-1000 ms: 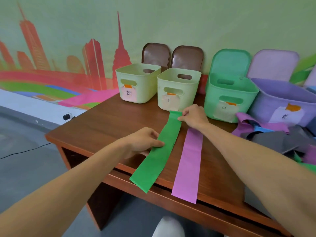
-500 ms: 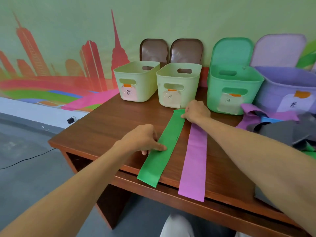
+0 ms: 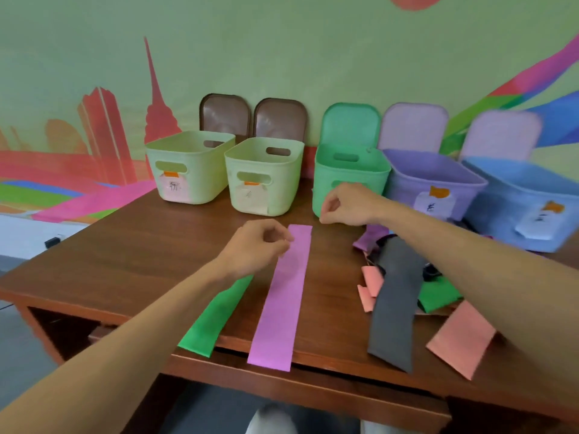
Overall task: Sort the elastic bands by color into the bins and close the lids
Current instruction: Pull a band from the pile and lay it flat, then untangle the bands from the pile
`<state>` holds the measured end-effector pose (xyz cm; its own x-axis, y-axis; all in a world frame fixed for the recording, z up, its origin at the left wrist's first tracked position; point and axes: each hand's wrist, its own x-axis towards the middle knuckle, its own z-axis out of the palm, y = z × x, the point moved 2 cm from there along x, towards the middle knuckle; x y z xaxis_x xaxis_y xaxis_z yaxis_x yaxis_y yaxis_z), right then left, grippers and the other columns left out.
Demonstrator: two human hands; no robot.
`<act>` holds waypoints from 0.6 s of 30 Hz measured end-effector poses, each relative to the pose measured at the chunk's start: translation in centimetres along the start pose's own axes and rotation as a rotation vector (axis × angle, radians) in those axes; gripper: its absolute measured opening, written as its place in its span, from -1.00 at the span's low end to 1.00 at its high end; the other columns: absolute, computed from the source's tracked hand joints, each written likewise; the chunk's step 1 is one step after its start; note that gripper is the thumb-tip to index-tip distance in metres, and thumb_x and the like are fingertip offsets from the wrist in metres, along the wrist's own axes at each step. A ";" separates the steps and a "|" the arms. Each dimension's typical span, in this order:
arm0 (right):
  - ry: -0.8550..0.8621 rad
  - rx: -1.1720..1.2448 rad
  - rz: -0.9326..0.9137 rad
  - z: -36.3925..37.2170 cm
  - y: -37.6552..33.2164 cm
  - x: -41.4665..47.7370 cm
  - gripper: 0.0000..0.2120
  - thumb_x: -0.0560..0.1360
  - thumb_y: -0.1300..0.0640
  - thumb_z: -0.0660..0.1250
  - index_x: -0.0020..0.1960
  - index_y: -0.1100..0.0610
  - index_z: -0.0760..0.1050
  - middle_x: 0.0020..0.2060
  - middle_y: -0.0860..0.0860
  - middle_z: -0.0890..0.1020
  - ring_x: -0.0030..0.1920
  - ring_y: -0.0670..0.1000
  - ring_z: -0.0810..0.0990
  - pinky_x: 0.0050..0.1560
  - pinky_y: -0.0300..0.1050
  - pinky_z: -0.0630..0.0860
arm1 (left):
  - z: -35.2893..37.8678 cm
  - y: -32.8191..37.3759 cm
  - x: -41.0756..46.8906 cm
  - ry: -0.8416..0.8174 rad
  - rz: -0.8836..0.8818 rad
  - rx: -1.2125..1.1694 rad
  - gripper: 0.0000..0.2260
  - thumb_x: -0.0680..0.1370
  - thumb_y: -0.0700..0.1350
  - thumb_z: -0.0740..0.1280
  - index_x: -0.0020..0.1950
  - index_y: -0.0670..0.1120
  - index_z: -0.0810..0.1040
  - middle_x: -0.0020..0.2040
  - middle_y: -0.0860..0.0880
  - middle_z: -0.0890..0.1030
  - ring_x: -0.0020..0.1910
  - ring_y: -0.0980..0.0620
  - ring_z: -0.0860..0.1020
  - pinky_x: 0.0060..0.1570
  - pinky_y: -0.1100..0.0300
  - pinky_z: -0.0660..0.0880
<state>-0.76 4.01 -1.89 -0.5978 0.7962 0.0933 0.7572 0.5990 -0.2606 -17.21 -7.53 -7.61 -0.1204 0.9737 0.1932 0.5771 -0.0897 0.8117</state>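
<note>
Green band (image 3: 216, 317) lies on the table (image 3: 141, 245), its lower end overhanging the front edge and its upper end hidden beneath the left hand (image 3: 257, 249). That hand's fingers are curled; whether they grip the band cannot be told. Purple band (image 3: 282, 296) lies just beside it; right hand (image 3: 344, 205), fingers curled on nothing visible, is before the open green bin (image 3: 369, 177).

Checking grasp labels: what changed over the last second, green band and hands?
The right hand let go of the far end of the green band and drew right, fingers curled, before the green bin. That end no longer shows past the left hand, whose grip is hidden. The purple band stayed put on the table.
</note>
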 end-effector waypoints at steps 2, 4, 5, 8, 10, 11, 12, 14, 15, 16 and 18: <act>-0.044 -0.064 -0.010 -1.3 1.5 -2.3 -0.85 0.45 0.07 0.42 -0.03 0.11 0.64 -0.15 -0.07 0.61 -0.06 -0.06 0.57 -0.05 -0.22 0.42 | 2.0 1.5 0.3 -0.109 0.019 -0.021 -0.89 0.50 -0.19 0.34 -0.01 -0.05 0.60 -0.11 -0.08 0.66 -0.14 -0.01 0.60 -0.11 0.30 0.49; -0.060 -0.120 -0.007 -2.3 3.2 -4.4 -0.88 0.45 0.04 0.41 -0.06 0.06 0.62 -0.15 -0.07 0.63 -0.07 -0.06 0.57 -0.05 -0.21 0.43 | 3.9 2.7 0.5 -0.159 0.048 -0.010 -0.88 0.51 -0.18 0.34 0.02 -0.06 0.60 -0.09 -0.07 0.64 -0.14 0.02 0.58 -0.20 0.37 0.47; -0.058 -0.138 -0.010 -2.8 4.1 -5.4 -0.89 0.46 0.03 0.40 -0.07 0.06 0.62 -0.13 -0.06 0.64 -0.08 -0.07 0.57 -0.06 -0.21 0.42 | 4.8 3.1 0.6 -0.171 0.058 -0.011 -0.89 0.52 -0.16 0.34 0.01 -0.03 0.60 -0.08 -0.05 0.63 -0.11 0.03 0.58 -0.11 0.29 0.50; -0.018 -0.161 -0.013 -3.9 6.7 -7.9 -0.85 0.48 0.05 0.39 -0.03 0.08 0.65 -0.15 -0.09 0.63 -0.14 -0.12 0.52 -0.17 -0.30 0.36 | 7.4 4.1 0.5 -0.210 0.050 -0.031 -0.89 0.54 -0.12 0.32 0.03 0.01 0.59 -0.03 0.04 0.62 -0.02 0.10 0.57 0.01 0.21 0.47; 0.026 -0.136 -0.012 -4.3 8.4 -9.0 -0.86 0.48 0.07 0.39 -0.03 0.09 0.66 -0.23 -0.13 0.59 -0.23 -0.17 0.49 -0.23 -0.36 0.33 | 9.0 4.8 0.4 -0.209 0.052 -0.047 -0.89 0.55 -0.13 0.31 0.04 -0.04 0.59 -0.07 0.05 0.63 -0.07 0.11 0.56 -0.04 0.29 0.44; 0.053 -0.114 -0.015 -4.5 9.1 -9.3 -0.87 0.47 0.08 0.39 -0.05 0.10 0.66 -0.24 -0.13 0.60 -0.25 -0.19 0.48 -0.20 -0.33 0.34 | 9.7 5.1 0.4 -0.215 0.056 -0.071 -0.90 0.55 -0.15 0.31 0.02 -0.07 0.60 -0.12 0.04 0.63 -0.12 0.11 0.56 -0.05 0.28 0.45; 0.071 -0.091 -0.016 -4.5 9.8 -9.5 -0.88 0.47 0.09 0.40 -0.06 0.10 0.66 -0.24 -0.10 0.61 -0.26 -0.20 0.48 -0.17 -0.32 0.36 | 10.3 5.5 0.3 -0.231 0.059 -0.092 -0.90 0.55 -0.15 0.30 -0.01 -0.09 0.60 -0.17 0.03 0.63 -0.17 0.11 0.56 -0.06 0.25 0.48; 0.070 -0.047 -0.014 -4.3 11.0 -9.9 -0.89 0.47 0.10 0.40 -0.05 0.10 0.66 -0.21 -0.10 0.61 -0.26 -0.22 0.49 -0.21 -0.42 0.37 | 11.3 5.8 0.5 -0.265 0.052 -0.058 -0.87 0.55 -0.09 0.31 -0.06 -0.11 0.62 -0.20 0.01 0.65 -0.22 0.10 0.57 -0.03 0.17 0.52; 0.060 -0.033 -0.015 -4.1 11.5 -10.1 -0.89 0.47 0.10 0.40 -0.04 0.09 0.65 -0.20 -0.10 0.61 -0.26 -0.25 0.49 -0.23 -0.49 0.36 | 11.6 5.9 0.7 -0.278 0.041 -0.009 -0.81 0.55 -0.02 0.31 -0.09 -0.11 0.63 -0.21 0.00 0.67 -0.23 0.10 0.58 -0.01 0.14 0.52; 0.052 -0.024 -0.017 -3.9 12.0 -10.2 -0.88 0.47 0.09 0.41 -0.02 0.09 0.64 -0.18 -0.09 0.62 -0.26 -0.26 0.49 -0.24 -0.53 0.35 | 11.9 6.0 0.9 -0.287 0.025 0.041 -0.74 0.54 0.06 0.32 -0.12 -0.11 0.65 -0.22 0.00 0.68 -0.26 0.12 0.58 -0.01 0.14 0.52; 0.032 -0.023 -0.009 -3.3 12.8 -10.2 -0.82 0.47 0.07 0.41 0.05 0.08 0.61 -0.14 -0.06 0.63 -0.24 -0.23 0.49 -0.25 -0.52 0.34 | 12.2 6.3 1.2 -0.304 -0.013 0.120 -0.62 0.49 0.18 0.33 -0.15 -0.14 0.67 -0.24 -0.03 0.69 -0.30 0.16 0.57 -0.05 0.19 0.50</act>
<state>15.92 3.88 -2.97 -0.5959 0.7930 0.1266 0.7579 0.6075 -0.2377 -3.88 -4.42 -8.97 0.1080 0.9941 -0.0045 0.6705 -0.0695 0.7387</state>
